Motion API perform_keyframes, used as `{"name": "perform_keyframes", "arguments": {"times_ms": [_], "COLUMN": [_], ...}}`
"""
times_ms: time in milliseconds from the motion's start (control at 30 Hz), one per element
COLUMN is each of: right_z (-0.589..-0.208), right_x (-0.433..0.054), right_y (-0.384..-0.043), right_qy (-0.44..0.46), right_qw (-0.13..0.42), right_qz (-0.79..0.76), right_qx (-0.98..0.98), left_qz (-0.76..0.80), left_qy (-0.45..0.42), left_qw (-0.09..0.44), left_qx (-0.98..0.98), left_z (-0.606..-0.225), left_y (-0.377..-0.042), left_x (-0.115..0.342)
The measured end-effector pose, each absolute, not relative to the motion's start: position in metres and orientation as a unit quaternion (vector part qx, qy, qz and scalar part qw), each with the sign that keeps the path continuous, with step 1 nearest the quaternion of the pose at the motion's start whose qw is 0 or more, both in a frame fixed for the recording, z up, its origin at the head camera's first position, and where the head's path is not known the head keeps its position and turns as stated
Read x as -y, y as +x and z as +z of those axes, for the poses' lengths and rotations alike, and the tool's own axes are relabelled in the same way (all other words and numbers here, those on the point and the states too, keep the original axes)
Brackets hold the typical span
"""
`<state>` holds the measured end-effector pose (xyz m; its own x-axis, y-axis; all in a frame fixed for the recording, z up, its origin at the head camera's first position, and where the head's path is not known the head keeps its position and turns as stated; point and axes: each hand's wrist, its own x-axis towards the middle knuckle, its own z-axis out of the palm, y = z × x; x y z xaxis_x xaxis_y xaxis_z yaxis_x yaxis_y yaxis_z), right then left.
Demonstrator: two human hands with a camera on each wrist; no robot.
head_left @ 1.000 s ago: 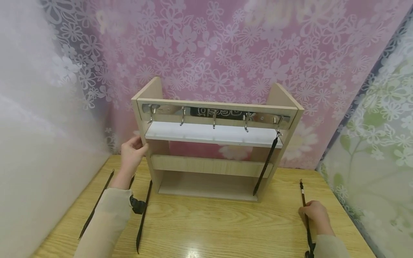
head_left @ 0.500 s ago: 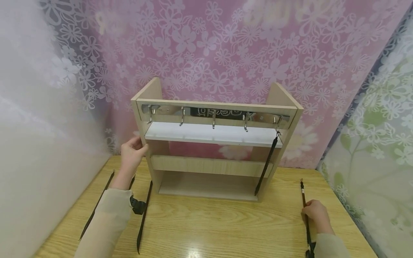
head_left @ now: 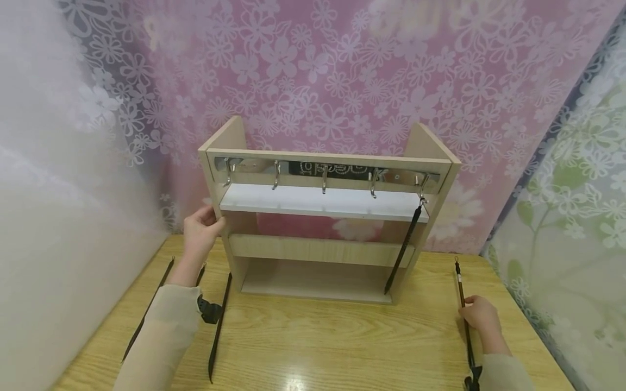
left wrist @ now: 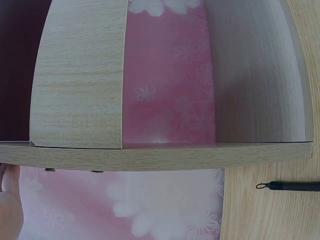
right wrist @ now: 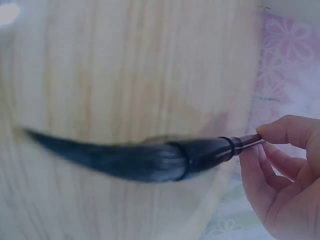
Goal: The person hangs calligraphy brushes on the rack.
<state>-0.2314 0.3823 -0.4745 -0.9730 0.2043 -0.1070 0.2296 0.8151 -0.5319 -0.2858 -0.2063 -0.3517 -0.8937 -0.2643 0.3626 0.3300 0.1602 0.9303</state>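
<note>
My right hand [head_left: 483,317] pinches the dark handle of a calligraphy brush [head_left: 461,288] between thumb and fingers, over the right of the table. In the right wrist view, the brush's black bristle head [right wrist: 145,161] points left, and my hand [right wrist: 287,170] holds the handle just behind it. My left hand [head_left: 200,231] grips the left side panel of a pale wooden rack [head_left: 320,250], thumb at its front edge; its other fingers are partly hidden behind. From the rack's rightmost hook hangs another brush [head_left: 404,247], bristles down. Several metal hooks [head_left: 324,182] line the top rail.
Left of the rack, brushes lie on the wooden table [head_left: 313,347]: one far left [head_left: 149,312], one nearer the rack [head_left: 219,328], and one largely hidden by my left forearm. A white shelf [head_left: 323,201] spans the rack. Flowered cloth [head_left: 318,70] stands behind.
My right hand and the brush in it have shifted slightly away from me, up in the head view. The left hand stays on the rack; the hanging brush sways slightly.
</note>
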Motion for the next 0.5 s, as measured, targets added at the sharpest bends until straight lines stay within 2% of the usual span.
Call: {"name": "perform_keyframes", "arguments": {"times_ms": [167,500], "right_z": [-0.466,-0.456], "right_x": [-0.376,-0.365], "right_y": [-0.227,-0.221], "right_qy": [0.111,0.123], "right_qw": [0.012,-0.072], "right_qz": [-0.293,-0.315], "right_qx": [-0.949,-0.938], "left_qz": [-0.651,-0.65], "left_qy": [-0.028,-0.03], "left_qw": [0.228,0.232], "left_qx": [0.724,0.723], "left_z": [-0.351,-0.351], "left_y": [-0.286,-0.284], "left_x": [0.206,0.205]}}
